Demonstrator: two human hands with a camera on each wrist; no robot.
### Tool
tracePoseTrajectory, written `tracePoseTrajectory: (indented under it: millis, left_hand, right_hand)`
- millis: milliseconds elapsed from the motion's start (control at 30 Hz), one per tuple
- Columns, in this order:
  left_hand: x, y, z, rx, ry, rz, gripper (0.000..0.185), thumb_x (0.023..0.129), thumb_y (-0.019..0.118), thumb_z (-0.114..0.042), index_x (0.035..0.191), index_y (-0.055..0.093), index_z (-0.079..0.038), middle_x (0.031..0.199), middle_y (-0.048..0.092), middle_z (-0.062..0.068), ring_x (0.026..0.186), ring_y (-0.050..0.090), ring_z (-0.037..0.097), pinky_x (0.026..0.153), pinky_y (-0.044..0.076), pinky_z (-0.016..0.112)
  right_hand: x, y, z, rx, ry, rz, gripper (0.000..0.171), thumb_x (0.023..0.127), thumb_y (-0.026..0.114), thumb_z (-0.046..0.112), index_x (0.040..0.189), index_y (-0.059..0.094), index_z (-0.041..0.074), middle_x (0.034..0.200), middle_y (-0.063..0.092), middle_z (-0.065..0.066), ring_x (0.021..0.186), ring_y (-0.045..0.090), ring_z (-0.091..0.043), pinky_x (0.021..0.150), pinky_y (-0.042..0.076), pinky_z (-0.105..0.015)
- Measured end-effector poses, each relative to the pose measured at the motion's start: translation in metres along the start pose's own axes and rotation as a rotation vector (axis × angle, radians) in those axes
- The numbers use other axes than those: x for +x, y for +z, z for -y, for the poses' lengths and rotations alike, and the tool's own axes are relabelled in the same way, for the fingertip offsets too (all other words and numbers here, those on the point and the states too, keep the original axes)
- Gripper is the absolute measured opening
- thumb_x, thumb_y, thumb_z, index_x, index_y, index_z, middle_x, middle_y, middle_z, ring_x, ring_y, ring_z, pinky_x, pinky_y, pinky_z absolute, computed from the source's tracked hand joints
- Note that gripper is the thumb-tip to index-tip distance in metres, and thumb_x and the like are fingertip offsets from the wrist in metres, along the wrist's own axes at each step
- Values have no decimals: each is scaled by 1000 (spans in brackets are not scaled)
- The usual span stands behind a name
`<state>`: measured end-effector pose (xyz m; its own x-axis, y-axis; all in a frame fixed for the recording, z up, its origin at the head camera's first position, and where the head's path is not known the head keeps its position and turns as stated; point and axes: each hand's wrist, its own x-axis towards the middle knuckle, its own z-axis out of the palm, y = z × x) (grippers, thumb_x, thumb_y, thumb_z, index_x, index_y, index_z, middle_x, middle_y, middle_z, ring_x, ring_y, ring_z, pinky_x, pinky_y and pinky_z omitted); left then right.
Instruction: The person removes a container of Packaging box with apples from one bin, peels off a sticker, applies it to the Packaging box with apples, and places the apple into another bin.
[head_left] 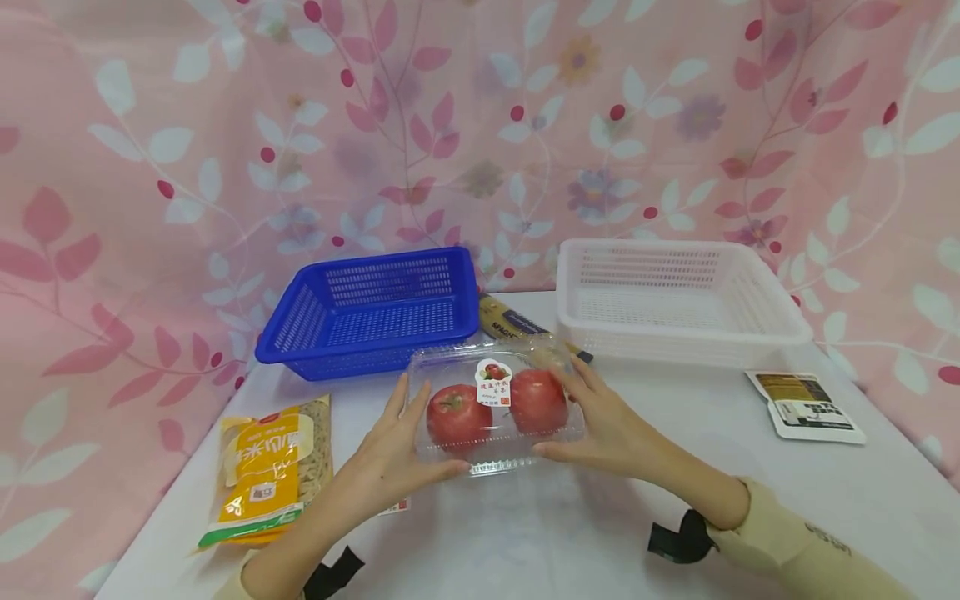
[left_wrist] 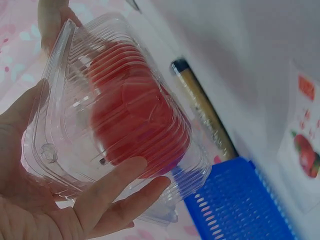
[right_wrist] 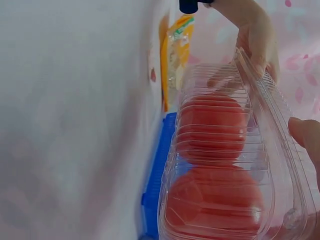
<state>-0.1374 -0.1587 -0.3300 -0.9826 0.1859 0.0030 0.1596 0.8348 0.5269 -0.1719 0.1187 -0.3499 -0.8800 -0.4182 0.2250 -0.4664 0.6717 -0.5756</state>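
Two baskets (head_left: pixel 375 308) (head_left: pixel 675 296) stand behind the hand-held tomato box (head_left: pixel 495 408).

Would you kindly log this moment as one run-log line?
left hand: grips clamshell's left end | right hand: grips its right end | tomato clamshell: closed, two tomatoes, before blue basket and white basket

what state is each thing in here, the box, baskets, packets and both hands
clear clamshell box: closed, two tomatoes inside, held at both ends
left hand: grips the box's left end
right hand: grips its right end
blue basket: upright, looks empty
white basket: upright, looks empty
yellow packet: lying flat
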Motion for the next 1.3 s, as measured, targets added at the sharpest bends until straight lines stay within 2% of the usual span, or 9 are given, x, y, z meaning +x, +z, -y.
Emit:
tracePoseTrajectory:
  millis: [167,233,400,500,567,733,867,1133,1300]
  left_hand:
    - [4,-19,-4,5,37,-23,111,62,71,-64,146,21,-12,152,2,18,130,23,45,86,39,61]
    - [7,-26,-6,4,50,-38,110,63,71,-63,146,22,-12,152,3,18,130,24,45,84,41,59]
    - [16,-47,-6,5,84,-94,106,63,73,-59,145,26,-10,151,8,20,128,26,47,79,47,53]
    - [22,-57,-3,18,97,-130,105,63,74,-59,144,29,-9,150,11,22,129,24,48,79,46,54]
    - [25,-63,0,21,96,-148,106,62,73,-60,143,31,-8,149,13,22,127,27,48,80,46,54]
    - [34,-76,15,-16,68,-195,104,61,72,-62,143,33,-10,150,15,17,116,48,40,76,51,47]
    - [42,-85,28,-63,44,-241,100,62,72,-61,141,36,-12,150,17,14,113,51,37,77,51,47]
    - [59,-104,44,-84,19,-295,97,64,71,-60,141,36,-12,151,18,11,119,45,39,84,46,53]
    - [74,-112,59,-42,23,-322,97,65,71,-60,140,38,-8,149,20,15,129,28,44,89,38,60]
  right_hand:
    - [12,-12,9,-11,-32,-11,97,64,70,64,141,34,20,148,18,-20,125,34,-43,79,47,-56]
    - [18,-17,12,-16,-44,-18,96,64,71,63,141,34,18,148,17,-19,123,37,-42,79,48,-54]
    - [36,-27,22,-12,-49,-24,96,67,71,59,142,33,12,149,15,-19,125,35,-41,81,46,-55]
    - [48,-30,29,9,-47,-26,94,68,72,57,142,34,12,149,15,-19,126,32,-40,83,44,-57]
    - [57,-31,32,13,-44,-27,92,68,71,57,141,35,14,149,17,-17,127,32,-39,85,43,-58]
    - [81,-29,43,8,-30,-20,92,68,68,61,141,36,15,149,17,-16,130,26,-40,87,40,-60]
    - [102,-24,49,3,-36,-23,95,68,67,64,142,34,14,150,15,-17,130,27,-41,89,38,-61]
    - [143,-16,57,26,-12,-16,94,69,67,61,143,33,14,151,13,-14,134,19,-36,94,35,-59]
    - [171,-7,57,24,-7,-21,91,68,67,61,141,37,16,151,16,-12,134,20,-34,96,34,-58]
